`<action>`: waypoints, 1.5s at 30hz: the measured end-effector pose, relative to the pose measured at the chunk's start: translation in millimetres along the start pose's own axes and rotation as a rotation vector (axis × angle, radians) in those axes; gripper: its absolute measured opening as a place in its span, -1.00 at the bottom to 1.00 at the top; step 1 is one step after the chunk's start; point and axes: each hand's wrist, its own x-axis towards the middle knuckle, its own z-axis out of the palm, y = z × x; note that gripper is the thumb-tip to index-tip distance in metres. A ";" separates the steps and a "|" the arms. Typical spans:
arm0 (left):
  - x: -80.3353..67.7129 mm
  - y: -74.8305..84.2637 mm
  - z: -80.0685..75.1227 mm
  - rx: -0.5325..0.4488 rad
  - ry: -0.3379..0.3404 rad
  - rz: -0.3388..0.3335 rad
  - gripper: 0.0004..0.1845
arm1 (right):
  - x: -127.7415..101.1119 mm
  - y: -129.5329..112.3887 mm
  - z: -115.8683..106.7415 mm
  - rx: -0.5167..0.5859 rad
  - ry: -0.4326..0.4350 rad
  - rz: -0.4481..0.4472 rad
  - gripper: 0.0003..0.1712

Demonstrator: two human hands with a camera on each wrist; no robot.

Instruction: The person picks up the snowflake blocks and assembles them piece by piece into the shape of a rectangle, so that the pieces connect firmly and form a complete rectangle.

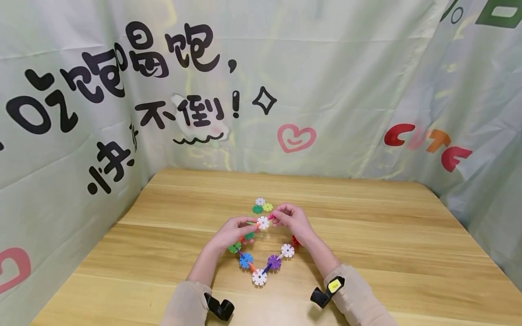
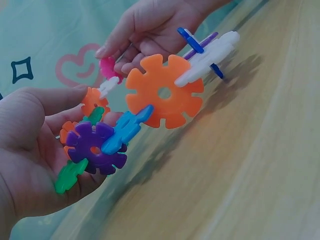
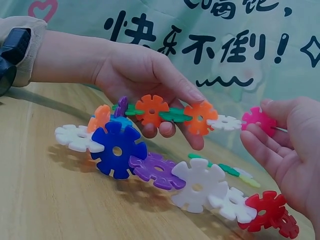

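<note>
A curved chain of slotted plastic snowflake discs lies between the hands, with a white disc [image 1: 259, 277] at its near bend and red discs [image 3: 265, 211] at one end. My left hand [image 1: 232, 232] holds the other end, thumb and fingers on an orange disc [image 3: 201, 119]. Beyond that disc sticks out a white disc [image 3: 225, 123]. Between thumb and fingertips, my right hand [image 1: 294, 222] pinches a pink disc [image 3: 259, 121]. The pink disc's edge meets the white one; whether their slots are locked I cannot tell. A purple disc [image 2: 96, 148] hangs near the left palm.
Beyond the hands, a loose white disc [image 1: 260, 201], green disc [image 1: 258, 209] and yellow disc [image 1: 267, 207] lie close together on the wooden table [image 1: 367, 217]. A printed curtain [image 1: 334, 90] stands behind and at the sides.
</note>
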 end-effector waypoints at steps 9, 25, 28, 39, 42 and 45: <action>-3.3 8.3 1.6 -0.013 -0.005 -0.014 -0.61 | 0.4 -1.2 0.2 0.039 0.016 0.031 -0.79; 0.1 2.6 1.9 -0.010 0.019 -0.027 -0.58 | 0.7 -2.4 2.2 0.017 0.055 0.048 -0.82; -0.5 3.8 2.0 -0.009 0.020 -0.031 -0.58 | 0.3 -2.6 3.2 -0.009 0.051 0.043 -0.84; 0.9 -0.1 0.9 -0.044 -0.012 -0.013 -0.59 | -2.4 -4.5 2.9 -0.092 0.016 0.000 -0.83; 0.5 -0.1 0.5 -0.060 -0.026 0.004 -0.61 | -2.9 -5.3 2.0 -0.074 0.012 0.004 -0.87; 0.3 0.3 0.5 -0.072 -0.034 0.022 -0.62 | -1.2 -2.0 -0.1 -0.032 0.000 0.016 -0.92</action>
